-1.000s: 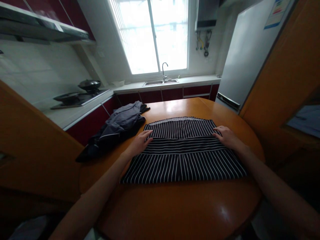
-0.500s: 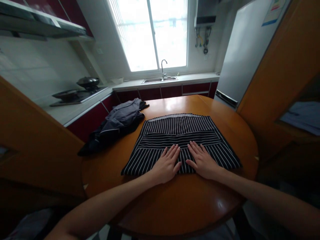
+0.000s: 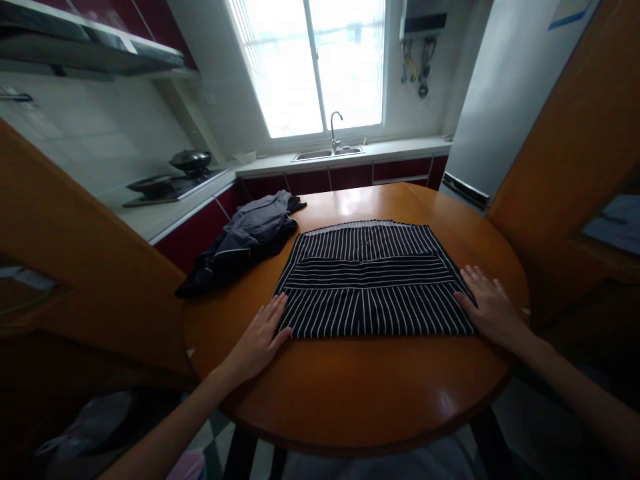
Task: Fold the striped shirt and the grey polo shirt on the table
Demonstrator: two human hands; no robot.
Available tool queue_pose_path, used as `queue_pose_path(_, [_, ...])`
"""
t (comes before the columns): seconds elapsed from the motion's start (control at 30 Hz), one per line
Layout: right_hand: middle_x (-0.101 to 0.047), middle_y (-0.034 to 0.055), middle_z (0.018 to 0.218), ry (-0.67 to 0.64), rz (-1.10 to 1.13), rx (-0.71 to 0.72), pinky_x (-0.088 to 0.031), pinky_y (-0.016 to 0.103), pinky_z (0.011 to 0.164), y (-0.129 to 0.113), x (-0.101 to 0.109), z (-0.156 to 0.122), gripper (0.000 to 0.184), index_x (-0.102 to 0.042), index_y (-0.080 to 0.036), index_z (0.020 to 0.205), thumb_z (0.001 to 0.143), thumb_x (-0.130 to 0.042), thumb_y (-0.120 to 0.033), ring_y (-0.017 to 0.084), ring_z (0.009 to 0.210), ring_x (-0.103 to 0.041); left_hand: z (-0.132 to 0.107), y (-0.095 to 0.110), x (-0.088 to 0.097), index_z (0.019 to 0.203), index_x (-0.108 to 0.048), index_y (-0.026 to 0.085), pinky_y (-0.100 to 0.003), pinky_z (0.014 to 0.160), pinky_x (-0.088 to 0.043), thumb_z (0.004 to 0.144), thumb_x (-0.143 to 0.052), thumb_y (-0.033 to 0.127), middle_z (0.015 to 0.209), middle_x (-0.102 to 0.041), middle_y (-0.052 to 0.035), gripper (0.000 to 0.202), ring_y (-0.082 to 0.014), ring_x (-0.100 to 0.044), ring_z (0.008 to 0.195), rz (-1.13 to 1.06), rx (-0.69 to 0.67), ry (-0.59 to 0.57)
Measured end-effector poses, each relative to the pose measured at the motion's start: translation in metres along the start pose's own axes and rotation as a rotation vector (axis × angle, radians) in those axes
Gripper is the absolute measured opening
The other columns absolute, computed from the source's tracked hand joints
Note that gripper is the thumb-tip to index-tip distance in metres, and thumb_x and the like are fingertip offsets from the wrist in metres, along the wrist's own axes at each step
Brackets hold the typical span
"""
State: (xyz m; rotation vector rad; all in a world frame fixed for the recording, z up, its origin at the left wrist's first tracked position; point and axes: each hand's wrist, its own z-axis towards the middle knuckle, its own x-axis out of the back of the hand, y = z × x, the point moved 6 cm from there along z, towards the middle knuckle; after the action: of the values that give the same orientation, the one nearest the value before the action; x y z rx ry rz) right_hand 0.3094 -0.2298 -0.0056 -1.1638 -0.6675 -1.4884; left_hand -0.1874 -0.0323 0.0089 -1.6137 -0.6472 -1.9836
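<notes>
Two bare forearms (image 3: 180,420) stretch forward, wrists behind the fingers (image 3: 273,309). The left hand (image 3: 256,341) lies flat, palm down, thumb spread to the fingers' right. The right hand (image 3: 493,313) mirrors it well apart, thumb left of its fingers.

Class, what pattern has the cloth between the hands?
Black cloth with white stripes; best view: head.

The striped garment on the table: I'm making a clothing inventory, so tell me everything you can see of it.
The striped garment looks like cloth, black with thin white stripes. It lies flat, apparently folded, on the wooden table. The stripes run front to back, except crosswise on a middle band. A paler strip lines its curved far edge. The left hand is at its left edge, the right hand at its right edge; whether they press is unclear.
</notes>
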Motion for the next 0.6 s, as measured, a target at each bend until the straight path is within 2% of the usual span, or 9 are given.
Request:
queue_pose_path(0.07, [-0.035,0.0126,0.162,0.031,0.04,0.186,-0.023,0.06,0.121,-0.013,0.012,-0.009,0.063,-0.036,-0.02,0.157,0.102,-0.036,-0.05,0.031,0.152,-0.026,-0.011,-0.006,0.014,0.163,-0.013,0.024,-0.05,0.122,-0.031,0.105,-0.041,0.048,0.165,-0.024,-0.0098,0.068,-0.0276,-0.027,0.151,-0.041,-0.095,0.0])
queue_pose_path(0.13, [-0.034,0.0077,0.163,-0.004,0.08,0.389,-0.024,0.058,0.122,-0.028,0.018,-0.021,0.06,-0.038,-0.027,0.156,0.1,-0.047,-0.045,0.03,0.152,-0.027,-0.019,-0.009,0.027,0.162,-0.019,0.028,-0.046,0.121,-0.035,0.104,-0.046,0.042,0.165,-0.027,-0.007,0.065,-0.026,-0.031,0.15,-0.063,-0.185,0.007])
queue_pose_path(0.23, [-0.038,0.0038,0.162,-0.031,0.123,0.566,-0.032,0.054,0.12,-0.038,0.022,-0.036,0.055,-0.043,-0.032,0.152,0.098,-0.054,-0.034,0.028,0.149,-0.034,-0.021,-0.01,0.04,0.158,-0.03,0.032,-0.043,0.12,-0.039,0.105,-0.041,0.025,0.161,-0.035,-0.0034,0.055,-0.0227,-0.037,0.147,-0.061,-0.305,0.015])
queue_pose_path(0.3, [-0.041,0.0022,0.16,-0.011,0.138,0.61,-0.037,0.049,0.118,-0.035,0.025,-0.039,0.055,-0.045,-0.034,0.151,0.098,-0.052,-0.023,0.026,0.146,-0.039,-0.018,-0.008,0.042,0.156,-0.035,0.033,-0.044,0.12,-0.039,0.105,-0.038,0.017,0.159,-0.04,-0.0022,0.054,-0.0218,-0.039,0.146,-0.046,-0.355,0.011])
queue_pose_path(0.4, [-0.045,0.0004,0.157,-0.024,0.127,0.624,-0.038,0.047,0.118,-0.026,0.027,-0.037,0.063,-0.041,-0.035,0.154,0.095,-0.045,-0.01,0.023,0.143,-0.044,-0.009,-0.006,0.042,0.153,-0.042,0.033,-0.044,0.118,-0.041,0.103,-0.04,0.014,0.155,-0.046,-0.0025,0.053,-0.022,-0.044,0.143,-0.05,-0.381,0.032])
queue_pose_path(0.47, [-0.047,-0.0003,0.156,-0.044,0.111,0.615,-0.038,0.048,0.119,-0.019,0.028,-0.034,0.066,-0.041,-0.035,0.154,0.094,-0.044,-0.008,0.023,0.142,-0.045,-0.003,-0.007,0.04,0.151,-0.046,0.031,-0.043,0.116,-0.044,0.101,-0.041,0.012,0.152,-0.05,-0.0034,0.053,-0.0215,-0.047,0.14,-0.078,-0.394,0.063])
queue_pose_path(0.6, [-0.055,0.0001,0.149,-0.011,0.152,0.588,-0.042,0.048,0.116,-0.009,0.033,-0.032,0.057,-0.053,-0.035,0.146,0.094,-0.047,-0.012,0.023,0.138,-0.051,0.004,-0.015,0.033,0.147,-0.051,0.027,-0.042,0.114,-0.047,0.097,-0.041,0.007,0.145,-0.057,-0.0044,0.055,-0.0202,-0.052,0.137,-0.133,-0.43,0.1])
